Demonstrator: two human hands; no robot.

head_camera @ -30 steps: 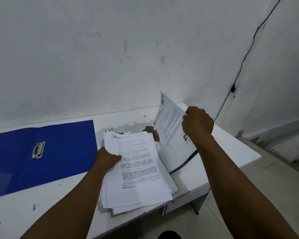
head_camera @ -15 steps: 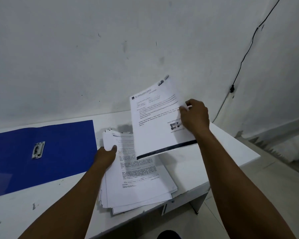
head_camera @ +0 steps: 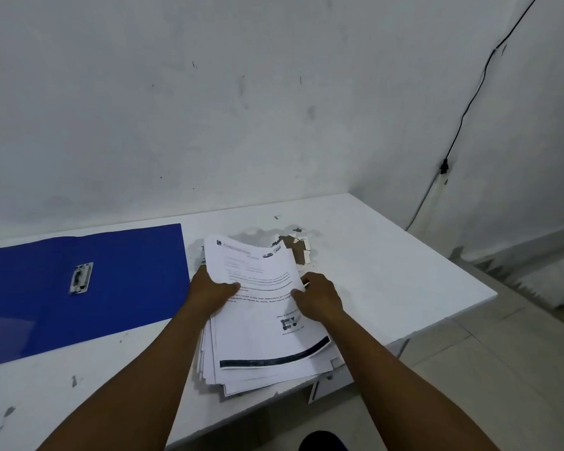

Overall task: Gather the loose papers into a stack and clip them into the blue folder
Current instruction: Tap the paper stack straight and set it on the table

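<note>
White table (head_camera: 388, 255) takes up most of the shot, paint chipped off near the back. Blue folder (head_camera: 118, 281) lies open flat on its left part, metal clip (head_camera: 81, 278) in the middle of it. Just right of the folder sits the paper stack (head_camera: 267, 340), edges pretty ragged. Left hand (head_camera: 210, 292) grips its left edge, thumb on top. Right hand (head_camera: 318, 296) pinches the top sheet's right edge, I think, kinda blurry there.
</note>
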